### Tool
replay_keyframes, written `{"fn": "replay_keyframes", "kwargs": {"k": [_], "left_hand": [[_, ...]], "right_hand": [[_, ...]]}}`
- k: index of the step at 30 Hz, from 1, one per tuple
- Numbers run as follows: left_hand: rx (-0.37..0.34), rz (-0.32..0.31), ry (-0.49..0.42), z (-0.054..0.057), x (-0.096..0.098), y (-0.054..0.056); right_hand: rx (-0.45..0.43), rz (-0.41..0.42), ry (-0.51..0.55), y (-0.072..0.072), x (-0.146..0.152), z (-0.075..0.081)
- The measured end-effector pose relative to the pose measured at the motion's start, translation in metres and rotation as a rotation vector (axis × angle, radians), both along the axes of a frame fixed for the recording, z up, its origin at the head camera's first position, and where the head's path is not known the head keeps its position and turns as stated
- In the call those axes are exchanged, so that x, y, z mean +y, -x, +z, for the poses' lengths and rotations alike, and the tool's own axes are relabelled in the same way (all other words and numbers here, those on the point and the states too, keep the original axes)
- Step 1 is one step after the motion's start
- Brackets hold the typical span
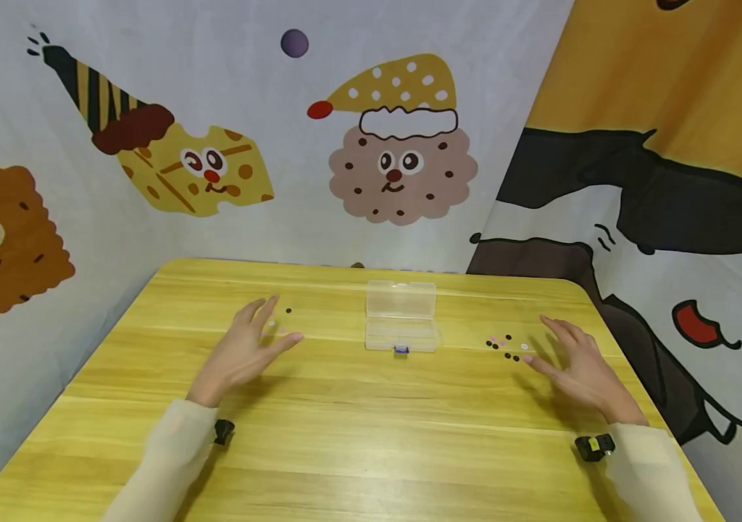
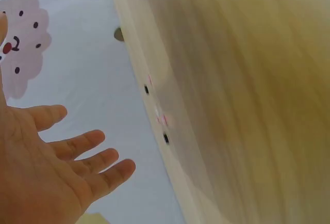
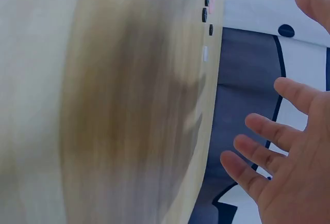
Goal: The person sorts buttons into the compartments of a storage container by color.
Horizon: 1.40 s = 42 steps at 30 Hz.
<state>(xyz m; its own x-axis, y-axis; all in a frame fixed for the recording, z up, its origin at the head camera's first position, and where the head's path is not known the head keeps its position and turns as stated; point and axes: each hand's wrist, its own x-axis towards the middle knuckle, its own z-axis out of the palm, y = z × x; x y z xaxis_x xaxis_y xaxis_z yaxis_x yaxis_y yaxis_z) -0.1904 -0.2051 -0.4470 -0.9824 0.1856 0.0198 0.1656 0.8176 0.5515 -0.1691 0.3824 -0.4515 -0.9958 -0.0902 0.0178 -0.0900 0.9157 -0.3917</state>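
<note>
My left hand (image 1: 238,357) hovers over the left part of the table, fingers spread and holding nothing. Just beyond its fingertips lie a small black disc (image 1: 289,310) and a few pale ones. Over the right part, my right hand (image 1: 582,368) is likewise spread, with nothing in it. Its thumb points toward a scatter of small black, pink and white discs (image 1: 508,356). Between the hands, toward the back, stands a clear plastic box (image 1: 401,334) with its lid (image 1: 401,299) raised and a blue latch (image 1: 401,350) at the front. Both wrist views show the palms and separated fingers.
The wooden table (image 1: 371,435) has rounded back corners. A cloth with cartoon figures (image 1: 403,174) hangs behind it and along the sides. Small black cameras (image 1: 595,447) are worn at both wrists, beside pale sleeves (image 1: 651,464).
</note>
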Motion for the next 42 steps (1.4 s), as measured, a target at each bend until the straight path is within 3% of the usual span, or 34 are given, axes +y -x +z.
{"fn": "replay_keyframes", "kwargs": {"k": [9, 18, 33, 42], "left_hand": [[-0.052, -0.057, -0.124, 0.001, 0.024, 0.009], [-0.063, -0.101, -0.182, -0.004, 0.039, 0.016], [-0.138, -0.174, -0.378, -0.01, 0.065, 0.031], [-0.161, -0.19, -0.431, -0.018, 0.081, 0.04]], "right_hand": [[-0.041, -0.021, 0.072, 0.004, 0.003, -0.003], [-0.044, -0.013, 0.134, 0.011, 0.005, -0.008], [-0.075, -0.01, 0.137, 0.028, 0.006, -0.013], [-0.098, -0.029, 0.164, 0.035, 0.005, -0.018]]}}
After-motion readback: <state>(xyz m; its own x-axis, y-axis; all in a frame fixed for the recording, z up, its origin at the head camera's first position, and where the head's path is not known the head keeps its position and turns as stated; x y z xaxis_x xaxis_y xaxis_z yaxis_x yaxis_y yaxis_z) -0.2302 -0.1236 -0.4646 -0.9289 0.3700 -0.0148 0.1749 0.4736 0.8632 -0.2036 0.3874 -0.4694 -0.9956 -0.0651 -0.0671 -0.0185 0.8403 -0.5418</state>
